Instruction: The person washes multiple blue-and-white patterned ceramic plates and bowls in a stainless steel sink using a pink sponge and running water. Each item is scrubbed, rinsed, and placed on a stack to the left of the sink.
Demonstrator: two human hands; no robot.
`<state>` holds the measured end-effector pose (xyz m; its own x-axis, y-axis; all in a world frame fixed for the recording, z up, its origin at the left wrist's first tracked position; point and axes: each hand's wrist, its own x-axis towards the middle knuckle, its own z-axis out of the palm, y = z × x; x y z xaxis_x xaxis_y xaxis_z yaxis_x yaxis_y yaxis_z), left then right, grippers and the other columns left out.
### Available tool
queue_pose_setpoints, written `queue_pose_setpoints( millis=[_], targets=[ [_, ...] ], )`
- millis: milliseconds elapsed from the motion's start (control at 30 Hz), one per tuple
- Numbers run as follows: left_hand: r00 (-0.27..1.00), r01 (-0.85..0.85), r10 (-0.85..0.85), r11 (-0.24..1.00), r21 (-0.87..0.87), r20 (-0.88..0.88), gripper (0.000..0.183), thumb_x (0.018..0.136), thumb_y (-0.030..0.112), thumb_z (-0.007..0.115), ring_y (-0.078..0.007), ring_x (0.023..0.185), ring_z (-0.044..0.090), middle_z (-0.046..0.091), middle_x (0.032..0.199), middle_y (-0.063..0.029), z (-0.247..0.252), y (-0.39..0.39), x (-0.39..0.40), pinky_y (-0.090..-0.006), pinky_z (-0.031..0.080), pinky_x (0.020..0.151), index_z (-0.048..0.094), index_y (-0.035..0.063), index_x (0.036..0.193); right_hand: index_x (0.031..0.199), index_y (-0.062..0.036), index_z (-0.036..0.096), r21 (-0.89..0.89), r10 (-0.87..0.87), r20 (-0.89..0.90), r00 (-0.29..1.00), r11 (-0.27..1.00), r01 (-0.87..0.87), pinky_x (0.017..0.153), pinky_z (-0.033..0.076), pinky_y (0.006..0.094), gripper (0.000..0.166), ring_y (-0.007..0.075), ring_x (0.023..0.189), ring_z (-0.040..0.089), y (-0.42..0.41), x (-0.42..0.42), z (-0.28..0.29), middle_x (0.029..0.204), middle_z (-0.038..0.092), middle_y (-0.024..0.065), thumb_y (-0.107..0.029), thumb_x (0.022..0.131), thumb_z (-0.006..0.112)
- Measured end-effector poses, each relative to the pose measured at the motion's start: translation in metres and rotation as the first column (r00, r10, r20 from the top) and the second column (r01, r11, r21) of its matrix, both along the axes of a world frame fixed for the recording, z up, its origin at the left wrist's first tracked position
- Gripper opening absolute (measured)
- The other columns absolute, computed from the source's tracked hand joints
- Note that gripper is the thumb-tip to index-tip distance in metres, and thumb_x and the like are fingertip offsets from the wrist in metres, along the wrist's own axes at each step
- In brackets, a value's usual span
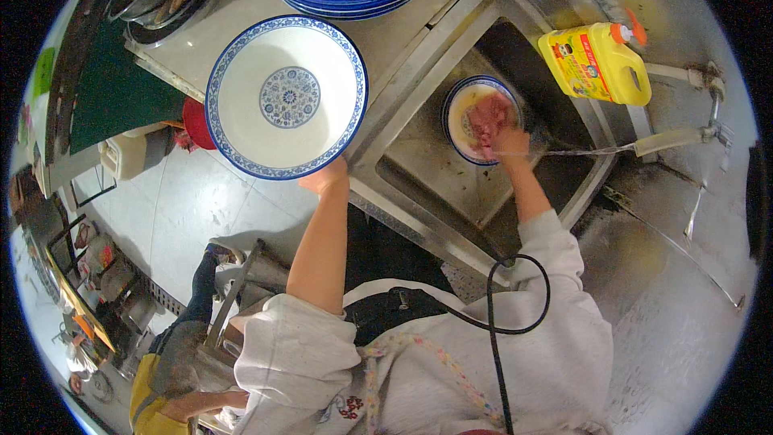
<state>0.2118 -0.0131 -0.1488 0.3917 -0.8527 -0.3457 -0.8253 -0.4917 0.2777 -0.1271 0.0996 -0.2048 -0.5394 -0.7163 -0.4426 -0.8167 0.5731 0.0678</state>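
My left hand [328, 177] grips the near rim of a wide blue-and-white patterned bowl [241, 112], its inside turned up towards me, beside the sink. Reaching down into the stainless steel sink [416, 160], my right hand [513, 144] holds a wet reddish cloth [490, 118] against a smaller-looking blue-rimmed bowl [464, 148]. The cloth covers much of that bowl's inside, and my fingers are partly hidden by it. A thin stream of water [580, 152] from a tap with a pale hose end [661, 141] runs towards my right hand.
Stacked blue-and-white dishes [356, 0] stand on the counter [386, 42]. A yellow detergent jug [595, 66] with an orange pump rests on the sink's far rim. Dark pans [166, 0] sit at upper left. A person in yellow [148, 399] is at lower left. A black cord [492, 338] hangs before me.
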Motion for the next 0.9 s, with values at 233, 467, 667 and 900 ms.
queue_pose_setpoints(
  millis=[233, 467, 667, 900],
  targets=[
    [0.978, -0.173, 0.151, 0.973, -0.154, -0.145, 0.040, 0.081, 0.032, 0.063, -0.0287, 0.108, 0.057, 0.062, 0.116, -0.0109, -0.017, 0.000, -0.003, -0.0374, 0.045, 0.090, 0.062, 0.0069, 0.112, 0.118, -0.0098, 0.059, -0.419, 0.103, 0.429, 0.897, 0.903, 0.096, 0.091, 0.038, 0.0485, 0.049, 0.0348, 0.106, 0.055, -0.028, 0.010, -0.051, 0.115, 0.060, 0.0169, -0.046, 0.092, 0.039],
    [0.991, -0.124, 0.101, 0.949, -0.291, -0.093, 0.029, 0.080, 0.022, 0.059, -0.0350, 0.102, 0.058, 0.064, 0.109, -0.0149, -0.017, 0.004, -0.001, -0.0422, 0.046, 0.085, 0.065, 0.0069, 0.104, 0.105, -0.0103, 0.065, 0.159, 0.097, -0.031, 0.995, 0.983, -0.091, 0.092, 0.033, 0.0506, 0.047, 0.0309, 0.111, 0.051, 0.008, -0.025, -0.012, 0.110, 0.063, 0.0149, -0.044, 0.094, 0.035],
    [1.000, -0.022, 0.022, 0.994, -0.103, 0.002, 0.038, 0.081, 0.031, 0.061, -0.0299, 0.111, 0.055, 0.061, 0.117, -0.0115, -0.020, 0.001, -0.001, -0.0384, 0.043, 0.091, 0.062, 0.0077, 0.112, 0.110, -0.0066, 0.062, -0.541, 0.101, 0.276, 0.956, 0.839, 0.068, 0.093, 0.040, 0.0443, 0.046, 0.0341, 0.107, 0.055, -0.028, 0.003, -0.055, 0.112, 0.061, 0.0174, -0.043, 0.092, 0.041],
    [0.999, -0.025, 0.027, 0.997, -0.074, 0.024, 0.037, 0.081, 0.033, 0.061, -0.0297, 0.107, 0.057, 0.062, 0.116, -0.0092, -0.018, 0.000, 0.000, -0.0389, 0.045, 0.088, 0.063, 0.0101, 0.110, 0.117, -0.0061, 0.058, -0.036, 0.032, 0.478, 0.878, 0.999, -0.017, 0.095, 0.040, 0.0407, 0.046, 0.0358, 0.112, 0.052, 0.050, 0.000, -0.041, 0.118, 0.058, 0.0172, -0.042, 0.091, 0.047]
  ],
)
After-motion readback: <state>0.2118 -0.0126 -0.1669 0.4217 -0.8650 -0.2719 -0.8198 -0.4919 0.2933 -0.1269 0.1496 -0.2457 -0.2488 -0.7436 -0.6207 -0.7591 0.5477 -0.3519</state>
